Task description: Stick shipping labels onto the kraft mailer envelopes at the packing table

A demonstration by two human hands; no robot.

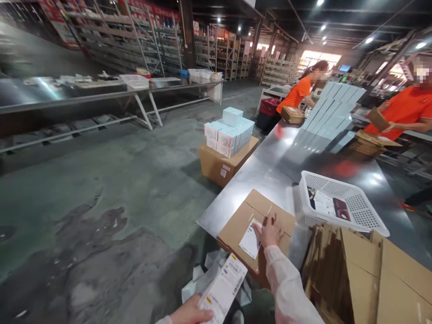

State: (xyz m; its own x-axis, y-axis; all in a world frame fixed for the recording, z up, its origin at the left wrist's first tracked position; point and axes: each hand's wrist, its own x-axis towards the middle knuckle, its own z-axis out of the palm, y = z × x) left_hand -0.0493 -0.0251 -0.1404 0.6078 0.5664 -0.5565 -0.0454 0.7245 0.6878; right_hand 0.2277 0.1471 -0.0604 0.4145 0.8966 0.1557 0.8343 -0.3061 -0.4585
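My left hand [192,311] is closed around a strip of printed shipping labels [227,281] in front of the table edge. A flattish brown cardboard box [236,220] lies at the near corner of the metal table. On its top a white shipping label [249,243] is stuck or laid at a slant. My right hand [272,230] rests on the box with fingers spread, its thumb touching the label's upper right part. Whether the label is fully pressed down I cannot tell.
Folded cardboard [364,270] stands at the right beside a white basket [367,216] holding cards. Pale blue boxes [330,112] are stacked farther back, near two people in orange shirts. More boxes sit on a carton [216,166] left of the table. Crumpled packaging [199,274] lies below.
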